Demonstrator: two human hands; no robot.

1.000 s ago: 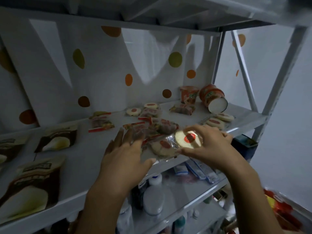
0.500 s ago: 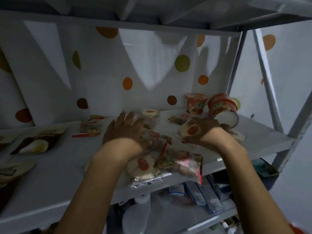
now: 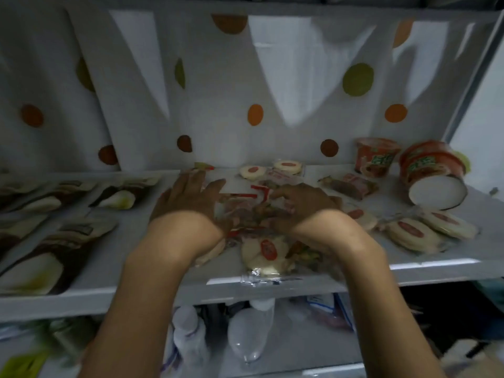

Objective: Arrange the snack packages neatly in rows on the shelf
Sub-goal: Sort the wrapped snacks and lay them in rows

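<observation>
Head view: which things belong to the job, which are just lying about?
Job: left hand, right hand, pile under them, round cakes, dark packets, shelf.
Lying about: bottles, bags underneath; probably the cups.

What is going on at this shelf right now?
A person is sorting snacks on a white shelf. Both hands are on a heap of snack packs in the middle: the left hand lies with fingers spread at its left edge, and the right hand curls its fingers into it. One round cake pack overhangs the front edge. Dark packages lie in rows on the left. The heap is not yet in rows.
</observation>
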